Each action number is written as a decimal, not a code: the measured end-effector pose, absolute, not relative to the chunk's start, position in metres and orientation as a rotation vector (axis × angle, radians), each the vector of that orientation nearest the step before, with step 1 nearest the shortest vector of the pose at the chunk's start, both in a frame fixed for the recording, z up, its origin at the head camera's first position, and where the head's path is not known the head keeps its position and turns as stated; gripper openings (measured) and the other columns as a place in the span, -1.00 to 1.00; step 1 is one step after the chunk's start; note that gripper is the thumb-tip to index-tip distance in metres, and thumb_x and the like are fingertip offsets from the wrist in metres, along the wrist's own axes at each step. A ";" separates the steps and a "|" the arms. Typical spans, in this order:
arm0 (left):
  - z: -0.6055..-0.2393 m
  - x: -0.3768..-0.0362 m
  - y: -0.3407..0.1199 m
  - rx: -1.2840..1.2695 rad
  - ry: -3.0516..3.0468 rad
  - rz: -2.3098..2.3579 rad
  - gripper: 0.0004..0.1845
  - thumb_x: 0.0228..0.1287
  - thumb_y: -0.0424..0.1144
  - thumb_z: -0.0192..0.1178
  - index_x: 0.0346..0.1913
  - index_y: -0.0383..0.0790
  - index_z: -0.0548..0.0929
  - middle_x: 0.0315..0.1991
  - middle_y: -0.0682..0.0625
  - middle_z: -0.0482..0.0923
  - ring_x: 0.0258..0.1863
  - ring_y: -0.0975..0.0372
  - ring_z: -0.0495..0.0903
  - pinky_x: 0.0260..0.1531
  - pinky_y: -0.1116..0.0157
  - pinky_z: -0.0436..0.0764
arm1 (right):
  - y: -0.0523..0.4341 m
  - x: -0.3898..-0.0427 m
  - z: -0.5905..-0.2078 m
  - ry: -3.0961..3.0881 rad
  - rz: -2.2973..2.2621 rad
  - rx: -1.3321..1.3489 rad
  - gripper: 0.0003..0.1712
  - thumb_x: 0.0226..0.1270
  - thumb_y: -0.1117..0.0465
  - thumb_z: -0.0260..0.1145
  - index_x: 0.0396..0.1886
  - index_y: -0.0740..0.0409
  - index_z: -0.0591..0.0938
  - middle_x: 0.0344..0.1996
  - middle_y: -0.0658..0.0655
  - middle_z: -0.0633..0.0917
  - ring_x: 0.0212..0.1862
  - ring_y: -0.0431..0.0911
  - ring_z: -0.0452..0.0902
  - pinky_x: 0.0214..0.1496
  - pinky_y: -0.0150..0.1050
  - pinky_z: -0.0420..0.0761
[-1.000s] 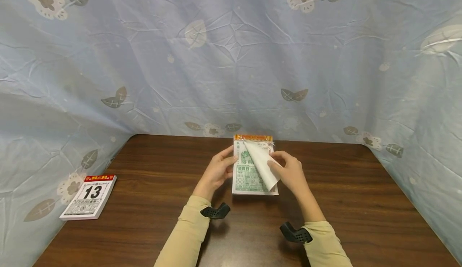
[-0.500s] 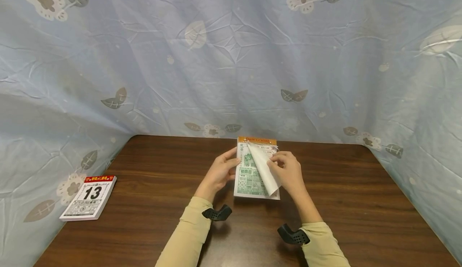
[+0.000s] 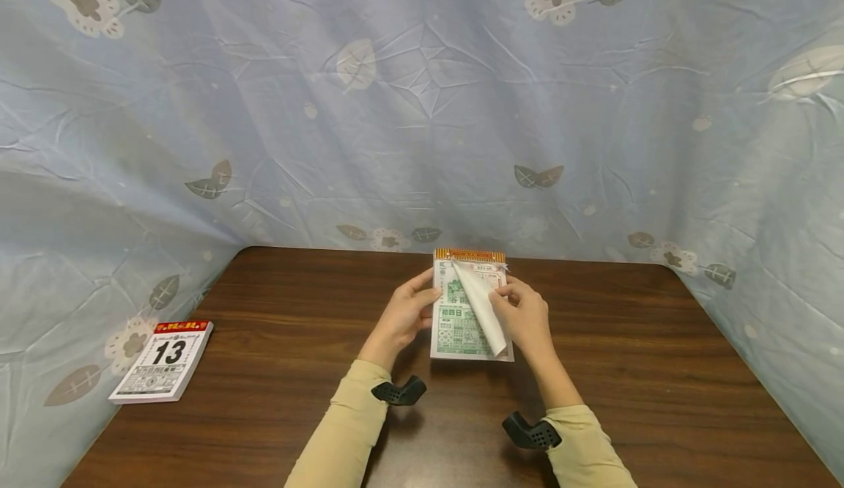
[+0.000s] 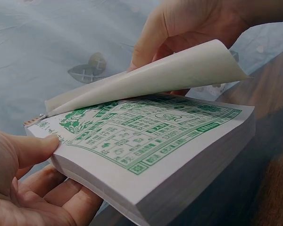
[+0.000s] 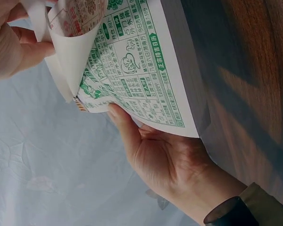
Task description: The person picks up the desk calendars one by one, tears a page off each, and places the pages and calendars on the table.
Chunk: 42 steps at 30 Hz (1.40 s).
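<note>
A thick tear-off calendar (image 3: 455,334) with green print and an orange-striped top band is held up above the table in the head view. My left hand (image 3: 404,313) grips its left edge, thumb on the front page and fingers underneath, as the left wrist view shows. The top sheet (image 4: 179,70) is peeled over from the left and curls toward the right, its pale back showing. My right hand (image 3: 526,315) pinches this sheet at the calendar's right side. In the right wrist view, red print shows inside the curled sheet (image 5: 75,52).
Another tear-off calendar (image 3: 161,362), with a red top and a large black 13, lies at the left edge of the brown wooden table (image 3: 297,312). A pale blue patterned cloth (image 3: 422,143) hangs behind the table and along both sides.
The calendar and both hands have shifted slightly right and a little nearer. The peeled sheet stays in the right hand's pinch, and its lower corner is curled in more narrowly.
</note>
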<state>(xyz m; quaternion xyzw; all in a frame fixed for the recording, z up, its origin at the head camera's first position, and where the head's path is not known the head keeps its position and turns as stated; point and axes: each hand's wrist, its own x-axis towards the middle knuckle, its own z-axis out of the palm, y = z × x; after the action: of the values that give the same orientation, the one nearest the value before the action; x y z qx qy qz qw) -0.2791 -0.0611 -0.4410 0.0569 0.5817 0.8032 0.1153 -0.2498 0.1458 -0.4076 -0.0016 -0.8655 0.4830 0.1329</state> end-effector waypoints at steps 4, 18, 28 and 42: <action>-0.440 -0.279 -0.061 0.158 1.691 2.364 -0.47 0.45 -0.36 0.02 0.44 -0.05 0.32 -0.24 0.02 0.73 -0.36 0.21 0.75 -0.30 0.18 0.73 | 0.145 -0.251 -0.409 -2.491 1.438 -0.013 -0.75 0.27 0.19 0.31 -0.25 0.32 0.72 0.25 0.24 0.57 0.08 0.20 0.64 0.03 0.03 0.63; -0.442 -0.280 -0.061 0.140 1.676 2.368 -0.46 0.43 -0.38 0.03 0.43 -0.05 0.33 -0.27 0.03 0.73 -0.35 0.20 0.75 -0.28 0.16 0.73 | 0.149 -0.252 -0.409 -2.491 1.614 -0.050 -0.73 0.33 0.19 0.28 -0.20 0.35 0.70 0.31 0.17 0.52 0.13 0.13 0.58 -0.24 -0.33 0.63; -0.440 -0.278 -0.062 0.175 1.651 2.373 -0.46 0.46 -0.37 0.01 0.46 -0.07 0.29 -0.24 0.04 0.74 -0.33 0.20 0.75 -0.28 0.17 0.73 | 0.149 -0.251 -0.409 -2.483 1.657 -0.080 -0.72 0.34 0.19 0.28 -0.18 0.36 0.69 0.32 0.15 0.51 0.11 0.10 0.56 -0.26 -0.36 0.61; -0.442 -0.278 -0.061 0.197 1.641 2.400 -0.45 0.44 -0.38 0.02 0.45 -0.10 0.29 -0.22 0.01 0.75 -0.34 0.21 0.76 -0.28 0.16 0.73 | 0.151 -0.253 -0.410 -2.454 1.720 -0.083 -0.72 0.35 0.22 0.28 -0.16 0.41 0.67 0.33 0.16 0.50 0.19 0.11 0.53 -0.19 -0.38 0.59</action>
<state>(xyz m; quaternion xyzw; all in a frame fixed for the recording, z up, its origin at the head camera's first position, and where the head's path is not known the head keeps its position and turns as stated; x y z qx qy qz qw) -0.2782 -0.0609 -0.4421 0.0672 0.5596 0.8182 0.1136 -0.2534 0.1510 -0.4100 -0.0276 -0.8166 0.5721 0.0718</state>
